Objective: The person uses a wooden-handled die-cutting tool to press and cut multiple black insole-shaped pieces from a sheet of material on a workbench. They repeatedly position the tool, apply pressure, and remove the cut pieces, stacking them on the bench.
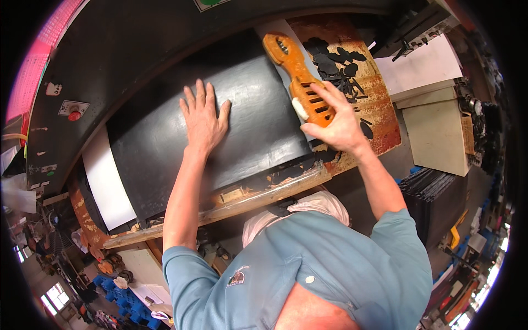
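A smooth black sheet (258, 104) lies flat across the work table. My left hand (204, 122) rests palm down on its middle, fingers spread. At the sheet's right edge is an orange, sole-shaped cutting die (297, 69) with a row of slots in its wider near end. My right hand (342, 124) grips that near end, thumb on the near side and fingers over the right side. A small white piece (300, 109) shows on the die's left side. Whether the die touches the sheet, I cannot tell.
Black scraps (335, 63) lie on the worn brown board (379, 104) at the right. A white sheet (110, 181) sticks out at the left. A dark machine beam with a red button (74, 115) spans the far side. A wooden rail (264, 199) edges the table's front.
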A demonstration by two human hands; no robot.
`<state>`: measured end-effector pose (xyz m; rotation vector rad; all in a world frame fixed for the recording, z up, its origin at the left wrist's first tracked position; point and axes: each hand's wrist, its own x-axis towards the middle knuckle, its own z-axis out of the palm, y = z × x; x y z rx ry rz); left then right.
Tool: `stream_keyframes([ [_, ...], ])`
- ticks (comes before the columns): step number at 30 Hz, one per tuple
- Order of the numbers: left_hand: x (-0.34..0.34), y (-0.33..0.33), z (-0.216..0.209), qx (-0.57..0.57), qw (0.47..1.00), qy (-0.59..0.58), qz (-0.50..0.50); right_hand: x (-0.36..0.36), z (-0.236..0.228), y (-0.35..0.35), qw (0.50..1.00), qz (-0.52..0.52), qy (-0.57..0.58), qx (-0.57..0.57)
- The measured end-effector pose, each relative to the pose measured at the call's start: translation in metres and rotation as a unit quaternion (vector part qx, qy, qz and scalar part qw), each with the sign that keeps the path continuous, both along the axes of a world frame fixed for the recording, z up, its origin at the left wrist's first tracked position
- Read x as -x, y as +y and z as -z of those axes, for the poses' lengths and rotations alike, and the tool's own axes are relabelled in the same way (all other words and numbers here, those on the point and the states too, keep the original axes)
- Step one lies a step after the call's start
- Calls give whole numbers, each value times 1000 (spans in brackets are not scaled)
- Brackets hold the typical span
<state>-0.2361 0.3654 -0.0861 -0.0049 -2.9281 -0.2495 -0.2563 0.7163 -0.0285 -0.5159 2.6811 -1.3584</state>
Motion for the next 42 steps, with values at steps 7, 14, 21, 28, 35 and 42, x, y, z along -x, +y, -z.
stream_keyframes([
  [7, 50, 19, 6, 26, 999, 20, 4, -3, 17, -30, 980, -26, 160, -116],
  [14, 57, 22, 3, 32, 999, 32, 16, -8, 20, -32, 979, -10, 165, -120],
  [21, 76, 26, 10, 8, 999, 50, 8, 4, 19, -30, 976, -3, 138, -168],
  [28, 63, 21, -5, -71, 996, 45, 24, 10, 25, -25, 972, -6, 167, -167],
  [35, -95, -65, -18, 34, 994, -5, -104, 7, -1, -37, 985, 18, 100, -141],
  [42, -102, -50, 1, -20, 994, 3, -104, -11, 19, -82, 970, -15, 172, -172],
])
